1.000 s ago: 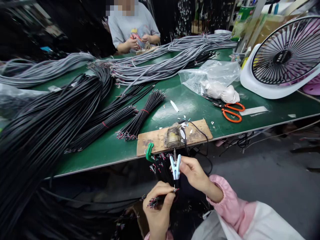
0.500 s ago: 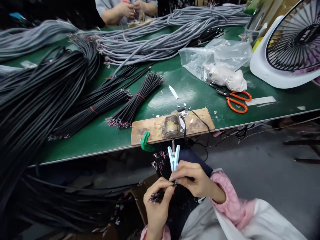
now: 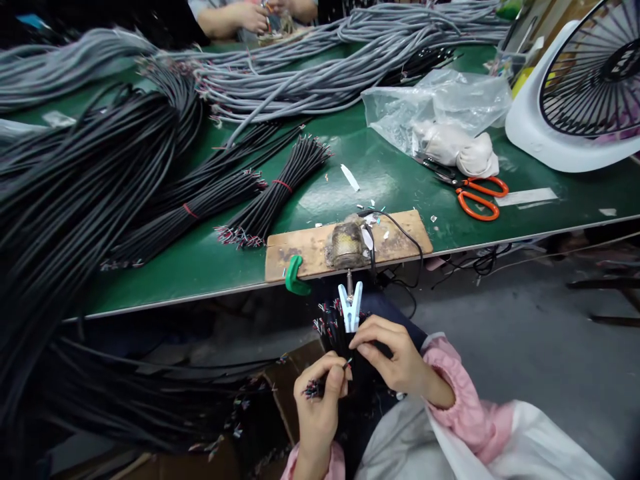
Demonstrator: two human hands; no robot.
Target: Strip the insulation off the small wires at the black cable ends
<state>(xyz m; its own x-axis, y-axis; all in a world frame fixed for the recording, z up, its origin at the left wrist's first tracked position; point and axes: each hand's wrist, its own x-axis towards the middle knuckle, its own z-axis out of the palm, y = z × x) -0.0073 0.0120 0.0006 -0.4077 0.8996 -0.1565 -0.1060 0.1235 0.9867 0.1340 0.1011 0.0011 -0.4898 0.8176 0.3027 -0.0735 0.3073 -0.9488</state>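
Blk cables (image 3: 312, 389) in L hand (image 3: 317, 408), R hand (image 3: 393, 356) nr, blue clip (image 3: 351, 321) ahead

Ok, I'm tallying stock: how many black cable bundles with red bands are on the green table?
2 visible: one red-banded black cable bundle near the wooden board, another bundle farther left. The heaped black cables may hide more.

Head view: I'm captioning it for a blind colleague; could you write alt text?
A person's left hand holds black cables with coloured wire ends, the right hand beside it, near a light-blue clip. Behind, a green table bears black cable bundles, grey cables, orange-handled scissors and a white fan.
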